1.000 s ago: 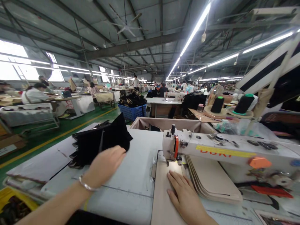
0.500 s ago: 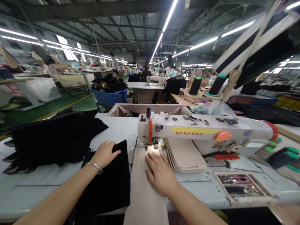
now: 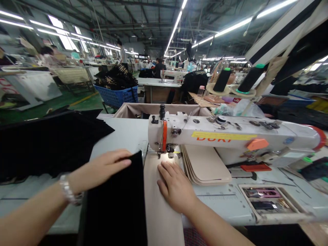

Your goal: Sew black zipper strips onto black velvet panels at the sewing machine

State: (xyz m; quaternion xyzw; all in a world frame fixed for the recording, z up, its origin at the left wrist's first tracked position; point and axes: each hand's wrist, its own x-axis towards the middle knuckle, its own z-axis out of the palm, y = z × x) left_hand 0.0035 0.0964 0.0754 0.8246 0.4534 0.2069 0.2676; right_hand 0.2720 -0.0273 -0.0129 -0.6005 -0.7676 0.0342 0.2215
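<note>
My left hand (image 3: pixel 109 168) pinches the top corner of a black fabric panel (image 3: pixel 116 205) between thumb and fingers, its edge lifted a little. Just to the right, my right hand (image 3: pixel 175 186) lies flat with its fingers stretched on a long beige piece of material (image 3: pixel 160 212). The upper end of that piece reaches under the lit needle area of a white sewing machine (image 3: pixel 212 133). My right fingertips rest just in front of the presser foot (image 3: pixel 164 155). Beneath the machine arm, beside my right hand, lies a stack of beige panels (image 3: pixel 205 164) with rounded corners.
A pile of black fabric pieces (image 3: pixel 51 140) covers the table's left side. At right, a tray (image 3: pixel 271 205) set in the table holds small tools. Black thread spools (image 3: pixel 222 80) stand behind the machine. A blue basket (image 3: pixel 116 97) of black pieces is beyond the table.
My left hand has come lower, now gripping the black panel's corner and lifting its edge. My right hand stays flat on the beige piece. The view has shifted slightly.
</note>
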